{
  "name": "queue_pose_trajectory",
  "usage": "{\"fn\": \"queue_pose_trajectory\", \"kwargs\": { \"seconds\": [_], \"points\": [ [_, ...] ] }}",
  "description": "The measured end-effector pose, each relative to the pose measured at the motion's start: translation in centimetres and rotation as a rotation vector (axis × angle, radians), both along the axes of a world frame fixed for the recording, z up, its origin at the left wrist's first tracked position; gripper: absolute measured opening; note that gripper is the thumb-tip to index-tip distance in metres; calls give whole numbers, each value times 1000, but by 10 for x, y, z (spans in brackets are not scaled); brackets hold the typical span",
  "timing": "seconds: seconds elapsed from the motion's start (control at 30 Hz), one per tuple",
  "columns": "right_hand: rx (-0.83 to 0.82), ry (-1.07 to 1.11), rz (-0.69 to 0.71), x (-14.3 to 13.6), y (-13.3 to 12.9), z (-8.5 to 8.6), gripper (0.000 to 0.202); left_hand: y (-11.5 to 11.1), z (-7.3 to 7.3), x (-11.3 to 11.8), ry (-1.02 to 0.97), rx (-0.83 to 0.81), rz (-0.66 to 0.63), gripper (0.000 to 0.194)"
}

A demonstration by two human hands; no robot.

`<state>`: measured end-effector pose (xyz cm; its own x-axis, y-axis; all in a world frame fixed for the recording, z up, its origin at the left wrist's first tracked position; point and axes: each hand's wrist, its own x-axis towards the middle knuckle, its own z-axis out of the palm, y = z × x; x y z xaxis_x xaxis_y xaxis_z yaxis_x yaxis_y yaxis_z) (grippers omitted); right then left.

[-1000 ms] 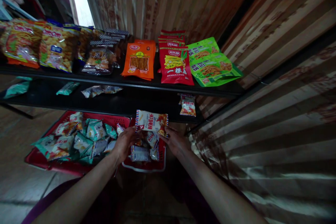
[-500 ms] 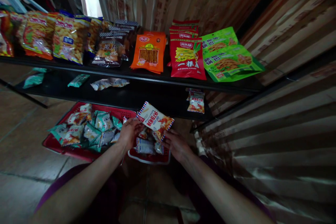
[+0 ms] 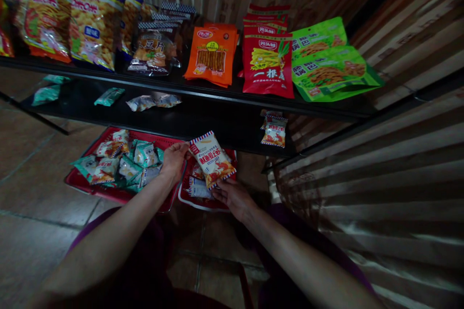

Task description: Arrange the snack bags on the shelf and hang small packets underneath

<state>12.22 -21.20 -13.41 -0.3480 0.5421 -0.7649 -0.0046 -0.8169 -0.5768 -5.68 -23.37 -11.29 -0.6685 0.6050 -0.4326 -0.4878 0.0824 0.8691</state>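
– So, in the head view, where's the white-and-orange packet (image 3: 213,163)?

– Above the smaller red basket (image 3: 203,206), tilted, between both hands.

– How is the left hand (image 3: 174,160) gripping?

– It pinches the packet's upper left corner between thumb and fingers.

– And the right hand (image 3: 233,197)?

– Its fingers touch the lower edge, but I can't tell whether they pinch it.

– What's around them?

– A larger red basket (image 3: 119,195) of small packets, to the left. On the far side, the black lower shelf (image 3: 203,123) bears a few small packets; above it, orange bags (image 3: 211,60), red bags (image 3: 267,75) and green bags (image 3: 326,77) lie on the upper shelf (image 3: 174,82).
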Motion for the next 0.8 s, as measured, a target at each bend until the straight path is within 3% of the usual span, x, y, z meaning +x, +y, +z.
{"fn": "queue_pose_trajectory", "kwargs": {
  "seconds": [0.2,0.53,0.8],
  "points": [
    [1,32,-1,-4,-10,5,12,0,2,-4,-52,21,0,16],
    [-7,83,-50,-11,-13,4,17,-3,14,5,-334,28,-3,14],
    [-2,108,-85,-20,-6,9,12,-13,2,26,-384,81,-275,14]
  ]
}}
